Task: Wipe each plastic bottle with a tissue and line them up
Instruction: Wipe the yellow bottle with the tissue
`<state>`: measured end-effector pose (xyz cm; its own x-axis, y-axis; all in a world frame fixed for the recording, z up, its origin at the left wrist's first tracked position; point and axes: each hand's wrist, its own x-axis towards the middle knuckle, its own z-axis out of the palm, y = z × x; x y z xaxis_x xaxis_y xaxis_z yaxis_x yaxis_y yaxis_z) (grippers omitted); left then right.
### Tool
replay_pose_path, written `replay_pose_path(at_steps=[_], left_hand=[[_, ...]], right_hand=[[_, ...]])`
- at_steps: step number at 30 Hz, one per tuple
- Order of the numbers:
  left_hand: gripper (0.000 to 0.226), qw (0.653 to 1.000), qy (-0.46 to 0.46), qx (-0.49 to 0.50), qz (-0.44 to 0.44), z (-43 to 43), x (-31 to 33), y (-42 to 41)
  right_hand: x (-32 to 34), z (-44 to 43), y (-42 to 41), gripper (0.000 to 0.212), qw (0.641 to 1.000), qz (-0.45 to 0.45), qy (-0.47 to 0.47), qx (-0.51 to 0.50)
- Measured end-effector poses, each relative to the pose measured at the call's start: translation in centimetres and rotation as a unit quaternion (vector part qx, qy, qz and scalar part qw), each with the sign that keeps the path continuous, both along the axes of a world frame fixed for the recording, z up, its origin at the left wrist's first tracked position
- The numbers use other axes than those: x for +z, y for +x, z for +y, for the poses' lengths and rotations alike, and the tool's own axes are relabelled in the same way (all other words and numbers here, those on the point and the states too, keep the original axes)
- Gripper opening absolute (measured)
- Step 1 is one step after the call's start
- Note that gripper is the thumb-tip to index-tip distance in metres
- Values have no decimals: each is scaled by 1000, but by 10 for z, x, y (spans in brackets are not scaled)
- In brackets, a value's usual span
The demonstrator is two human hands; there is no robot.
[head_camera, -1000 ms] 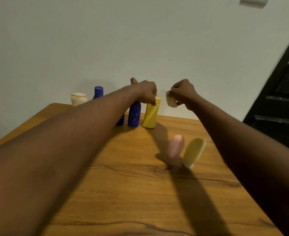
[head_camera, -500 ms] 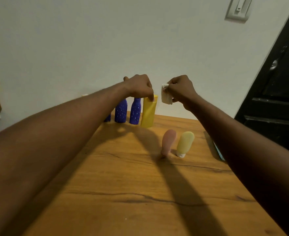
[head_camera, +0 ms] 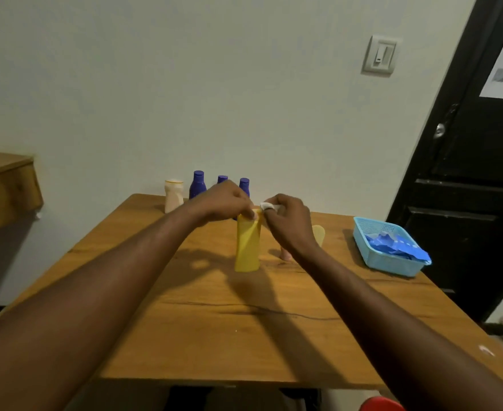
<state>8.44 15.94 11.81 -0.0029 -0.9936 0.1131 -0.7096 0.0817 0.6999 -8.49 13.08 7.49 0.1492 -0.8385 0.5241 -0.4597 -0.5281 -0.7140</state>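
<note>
left hand (head_camera: 225, 200) pinching yellow bottle (head_camera: 247, 247) top, right hand (head_camera: 288, 221) pinching tissue (head_camera: 266, 206) against it

Cap of yellow bottle (head_camera: 247, 247) hidden under fingers of left hand (head_camera: 223, 200). Most of tissue (head_camera: 266, 206) enclosed in right hand (head_camera: 288, 221). Only cap of middle blue bottle (head_camera: 222, 179) visible above left hand. Behind right wrist, pink bottle (head_camera: 286, 256) shows base alone. At bottom edge, red object (head_camera: 382, 404) cut off; at left edge, wooden shelf (head_camera: 4, 185) cut off.

Bare forearms (head_camera: 119, 280), left hand (head_camera: 226, 200), right hand (head_camera: 288, 221)
</note>
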Motion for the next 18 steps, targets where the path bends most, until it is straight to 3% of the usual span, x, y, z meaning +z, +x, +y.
replay_pose_path(at_steps=[10, 15, 18], left_hand=[[35, 998, -42, -5, 37, 32, -36, -7], [86, 989, -46, 21, 137, 44, -67, -5], [92, 978, -44, 60, 195, 47, -94, -2]], right_hand=[[-33, 31, -8, 14, 1000, -20, 23, -4], [-39, 35, -11, 8, 999, -27, 23, 2], [-47, 36, -14, 8, 999, -51, 18, -5]])
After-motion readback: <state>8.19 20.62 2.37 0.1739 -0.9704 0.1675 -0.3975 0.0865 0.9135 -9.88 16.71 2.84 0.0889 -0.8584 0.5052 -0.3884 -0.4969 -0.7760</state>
